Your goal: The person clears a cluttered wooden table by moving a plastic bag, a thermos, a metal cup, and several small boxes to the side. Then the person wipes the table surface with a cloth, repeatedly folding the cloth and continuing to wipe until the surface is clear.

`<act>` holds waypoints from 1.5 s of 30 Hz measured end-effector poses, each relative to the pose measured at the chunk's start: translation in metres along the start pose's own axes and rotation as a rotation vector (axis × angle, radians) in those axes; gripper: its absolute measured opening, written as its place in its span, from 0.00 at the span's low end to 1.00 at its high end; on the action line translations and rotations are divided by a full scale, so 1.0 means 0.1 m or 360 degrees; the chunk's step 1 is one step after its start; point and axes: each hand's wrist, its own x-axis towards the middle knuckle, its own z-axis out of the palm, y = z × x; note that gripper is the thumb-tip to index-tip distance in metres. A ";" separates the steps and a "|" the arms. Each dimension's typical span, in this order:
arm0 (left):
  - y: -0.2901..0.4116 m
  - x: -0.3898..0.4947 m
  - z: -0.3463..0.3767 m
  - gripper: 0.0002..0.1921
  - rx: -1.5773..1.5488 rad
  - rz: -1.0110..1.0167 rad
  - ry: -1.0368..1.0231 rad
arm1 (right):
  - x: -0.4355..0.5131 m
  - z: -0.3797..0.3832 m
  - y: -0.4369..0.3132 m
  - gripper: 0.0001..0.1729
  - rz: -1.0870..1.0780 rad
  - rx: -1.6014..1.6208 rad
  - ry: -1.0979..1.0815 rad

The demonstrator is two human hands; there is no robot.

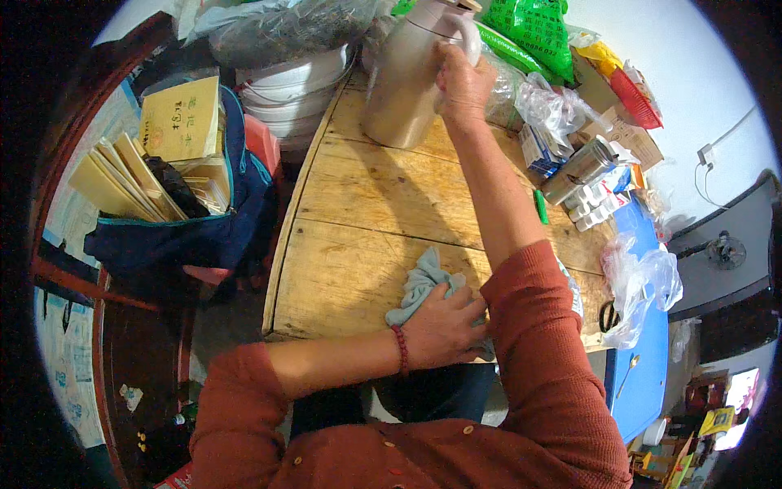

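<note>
My right hand (pixel 467 85) is wrapped round the handle (pixel 463 33) of a tall insulated jug (pixel 406 85), at the far side of the wooden tabletop (pixel 354 183). The jug leans slightly in the view; whether its base touches the wood I cannot tell. Close to my body, my left hand (pixel 443 324) rests on a crumpled light blue-green cloth (pixel 421 284) at the table's near edge, its fingers over the bunched fabric. A red bead bracelet circles that wrist. The right sleeve hides part of the cloth and fingertips.
On the right stand a steel cup (pixel 580 171), small white bottles (pixel 591 208), medicine boxes (pixel 540 150), a green marker-like object (pixel 540 206), scissors (pixel 608 316) and plastic bags (pixel 641 281). A blue bag of notebooks (pixel 244 202) sits left, near stacked white buckets (pixel 293 91).
</note>
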 end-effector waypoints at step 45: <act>-1.63 0.89 -0.03 0.14 0.0762 -0.0534 0.0252 | 0.26 -1.10 0.25 0.53 -0.0409 -0.1396 0.0002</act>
